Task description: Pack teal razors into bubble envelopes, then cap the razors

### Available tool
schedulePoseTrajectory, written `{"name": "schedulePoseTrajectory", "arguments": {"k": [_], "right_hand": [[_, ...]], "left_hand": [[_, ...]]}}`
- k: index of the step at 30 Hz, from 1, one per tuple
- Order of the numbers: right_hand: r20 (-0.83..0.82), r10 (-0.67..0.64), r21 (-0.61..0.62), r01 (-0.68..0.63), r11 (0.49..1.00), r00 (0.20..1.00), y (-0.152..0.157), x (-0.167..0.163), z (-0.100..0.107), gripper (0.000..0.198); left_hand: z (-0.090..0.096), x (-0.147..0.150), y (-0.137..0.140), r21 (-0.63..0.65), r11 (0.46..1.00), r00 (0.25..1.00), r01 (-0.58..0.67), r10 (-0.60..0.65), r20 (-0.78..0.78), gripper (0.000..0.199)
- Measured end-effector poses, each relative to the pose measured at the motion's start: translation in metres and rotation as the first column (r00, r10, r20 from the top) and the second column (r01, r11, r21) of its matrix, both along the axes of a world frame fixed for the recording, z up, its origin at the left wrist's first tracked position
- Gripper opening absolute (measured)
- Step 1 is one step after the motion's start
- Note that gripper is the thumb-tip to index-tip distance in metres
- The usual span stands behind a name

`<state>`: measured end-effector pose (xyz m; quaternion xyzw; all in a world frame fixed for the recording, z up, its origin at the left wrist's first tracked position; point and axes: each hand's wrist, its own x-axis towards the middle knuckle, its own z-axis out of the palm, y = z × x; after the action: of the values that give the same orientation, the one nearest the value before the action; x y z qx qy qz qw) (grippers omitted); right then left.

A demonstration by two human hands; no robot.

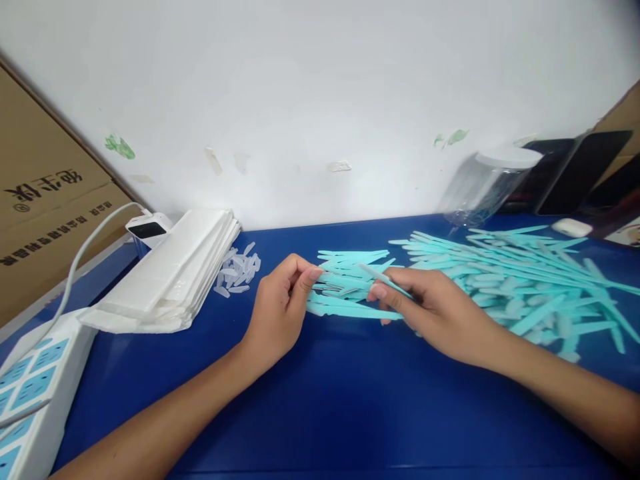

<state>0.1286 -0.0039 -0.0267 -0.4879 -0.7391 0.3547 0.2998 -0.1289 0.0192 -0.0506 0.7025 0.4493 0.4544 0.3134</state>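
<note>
My right hand (433, 303) pinches a thin turquoise stick (374, 274) between thumb and fingers, its paler end pointing up and left. Opposite it, my left hand (280, 303) is closed with thumb and forefinger pressed together; whatever lies between them is too small or hidden to make out. Between and just beyond both hands, a smaller group of turquoise sticks (353, 257) lies roughly side by side on the blue table (320, 400). A larger heap of turquoise sticks with greyish padded ends (520, 287) spreads to the right, partly behind my right forearm.
Left of my hands lie small translucent pieces (237, 272) and a stack of white sleeves (150, 273). A white device (150, 227), a power strip (60, 387) and a cardboard box (50, 180) stand farther left. A clear jar (487, 187) and dark panels (583, 173) are at the back right.
</note>
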Motion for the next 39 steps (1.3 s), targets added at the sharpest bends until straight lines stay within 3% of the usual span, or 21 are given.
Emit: {"name": "schedulePoseTrajectory", "arguments": {"k": [4, 10, 15, 17, 20, 23, 26, 29, 31, 34, 39], "right_hand": [[-0.018, -0.040, 0.017, 0.040, 0.999, 0.999, 0.008, 0.010, 0.002, 0.050], [-0.018, -0.176, 0.219, 0.176, 0.960, 0.984, 0.030, 0.033, -0.013, 0.041], [0.076, -0.061, 0.284, 0.037, 0.958, 0.995, 0.041, 0.034, -0.031, 0.036], [0.130, -0.045, 0.325, 0.001, 0.946, 0.990, 0.039, 0.031, -0.029, 0.035], [0.143, -0.116, 0.371, 0.055, 0.927, 0.983, 0.031, 0.027, -0.018, 0.036], [0.073, -0.113, 0.284, 0.088, 0.955, 0.991, 0.020, 0.021, -0.004, 0.043], [-0.007, 0.027, 0.032, -0.027, 0.999, 1.000, 0.012, 0.015, 0.002, 0.053], [-0.068, 0.196, -0.189, -0.206, 0.960, 0.978, 0.007, 0.010, 0.001, 0.056], [-0.122, 0.244, -0.273, -0.269, 0.924, 0.962, 0.004, 0.007, 0.000, 0.056], [-0.141, 0.206, -0.247, -0.236, 0.940, 0.968, 0.002, 0.006, 0.001, 0.055], [0.007, 0.108, -0.087, -0.107, 0.990, 0.994, 0.011, 0.022, 0.008, 0.049]], "left_hand": [[0.008, -0.005, 0.005, 0.030, 0.998, 0.998, -0.061, 0.061, 0.014, 0.040], [0.020, -0.025, 0.032, -0.099, 0.976, 0.965, -0.192, 0.206, 0.162, 0.052], [0.016, -0.018, 0.027, -0.122, 0.987, 0.986, -0.108, 0.122, 0.113, 0.055], [0.014, -0.013, 0.021, -0.105, 0.992, 0.992, -0.068, 0.078, 0.099, 0.052], [0.010, -0.008, 0.014, -0.041, 0.998, 0.996, -0.040, 0.043, 0.073, 0.045], [0.006, -0.006, 0.011, 0.050, 0.998, 0.999, -0.044, 0.044, 0.001, 0.041], [0.004, -0.005, 0.008, 0.129, 0.991, 0.997, -0.042, 0.049, -0.055, 0.037], [0.003, -0.004, 0.004, 0.209, 0.978, 0.994, -0.022, 0.044, -0.102, 0.032], [0.003, -0.004, 0.002, 0.252, 0.968, 0.991, -0.003, 0.036, -0.127, 0.029], [0.004, -0.006, 0.002, 0.295, 0.956, 0.989, 0.008, 0.036, -0.143, 0.024], [0.010, -0.017, 0.013, 0.270, 0.959, 0.992, -0.090, 0.110, -0.059, 0.028]]}}
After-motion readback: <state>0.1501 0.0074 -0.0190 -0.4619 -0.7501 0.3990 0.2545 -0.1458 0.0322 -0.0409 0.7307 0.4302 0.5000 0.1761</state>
